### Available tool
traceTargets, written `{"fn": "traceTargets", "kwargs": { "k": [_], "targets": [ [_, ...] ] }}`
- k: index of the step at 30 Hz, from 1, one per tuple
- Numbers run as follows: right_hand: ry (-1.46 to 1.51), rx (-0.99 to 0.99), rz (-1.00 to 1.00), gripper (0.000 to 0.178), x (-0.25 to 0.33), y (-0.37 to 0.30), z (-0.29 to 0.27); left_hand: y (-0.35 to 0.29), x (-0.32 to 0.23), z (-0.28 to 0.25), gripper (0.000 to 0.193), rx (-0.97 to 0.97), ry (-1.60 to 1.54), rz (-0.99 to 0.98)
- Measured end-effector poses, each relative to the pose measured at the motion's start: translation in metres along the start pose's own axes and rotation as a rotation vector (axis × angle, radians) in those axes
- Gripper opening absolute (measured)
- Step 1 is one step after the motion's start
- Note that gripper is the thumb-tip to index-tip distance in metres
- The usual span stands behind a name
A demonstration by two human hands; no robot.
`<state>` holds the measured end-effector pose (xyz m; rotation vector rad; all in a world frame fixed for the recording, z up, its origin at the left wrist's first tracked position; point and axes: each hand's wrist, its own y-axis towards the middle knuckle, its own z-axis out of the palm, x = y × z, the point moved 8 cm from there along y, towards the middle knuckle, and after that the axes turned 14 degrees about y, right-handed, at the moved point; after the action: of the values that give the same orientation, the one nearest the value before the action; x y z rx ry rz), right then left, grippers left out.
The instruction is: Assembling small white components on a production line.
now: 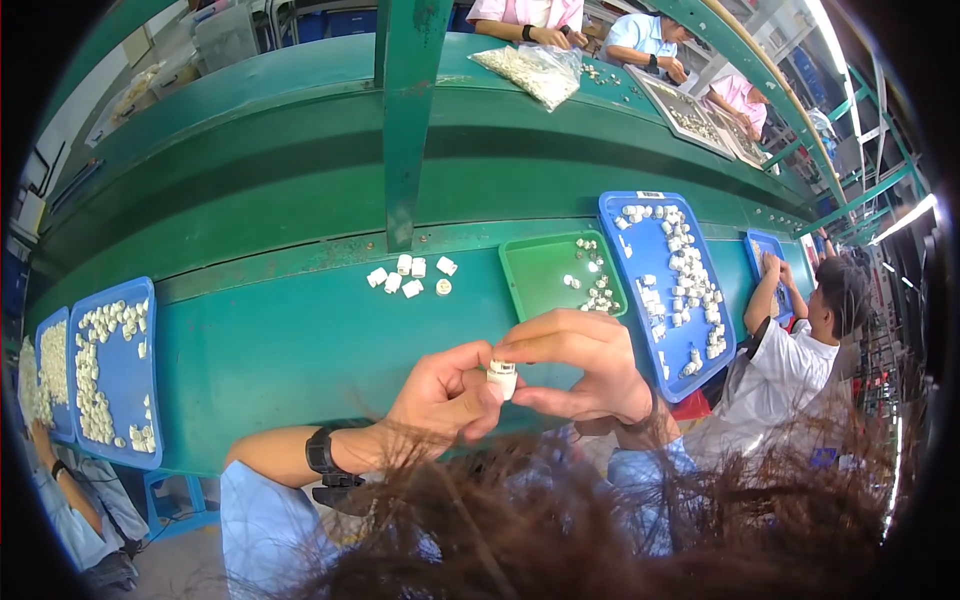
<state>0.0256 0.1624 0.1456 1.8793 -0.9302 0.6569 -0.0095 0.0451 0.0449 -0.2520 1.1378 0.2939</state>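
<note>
Between my two hands is a small white cylindrical part with a darker, metallic-looking band near its top. My left hand pinches it from the left with thumb and bent fingers. From the right, my right hand closes around it, fingertips at its top and thumb at its lower side. Beyond my hands, several similar white parts lie loose on the green bench. A green tray with small metallic-looking pieces is just past my right hand.
On the right, a blue tray holds rows of white parts. Another blue tray of white pieces stands far left. A green post rises at the bench's back. Co-workers sit across, and another person works at right.
</note>
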Motion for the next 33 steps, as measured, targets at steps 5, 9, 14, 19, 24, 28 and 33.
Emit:
{"fn": "traceTargets", "kwargs": {
  "k": [5,9,14,19,24,28,33],
  "targets": [
    [-0.018,-0.044,0.116,0.035,-0.041,0.024,0.000,0.027,0.000,-0.034,0.042,-0.127,0.106,0.080],
    [-0.038,-0.064,0.169,0.033,-0.104,0.049,-0.001,0.054,-0.001,-0.079,0.038,-0.246,0.037,0.122],
    [-0.080,-0.051,0.167,0.030,-0.136,0.080,0.003,0.067,0.001,-0.118,0.041,-0.256,-0.115,0.093],
    [-0.110,-0.011,0.298,0.046,-0.167,0.083,0.007,0.075,0.015,-0.137,0.040,-0.316,-0.196,0.049],
    [-0.097,-0.026,0.373,0.064,-0.183,0.088,0.005,0.078,0.013,-0.145,0.038,-0.328,-0.234,0.015],
    [0.017,0.039,0.397,0.066,-0.190,0.094,0.010,0.081,0.017,-0.146,0.037,-0.316,-0.295,-0.011],
    [0.185,0.025,0.414,0.063,-0.196,0.098,0.015,0.082,0.020,-0.144,0.035,-0.285,-0.387,-0.004]
  ]
}}
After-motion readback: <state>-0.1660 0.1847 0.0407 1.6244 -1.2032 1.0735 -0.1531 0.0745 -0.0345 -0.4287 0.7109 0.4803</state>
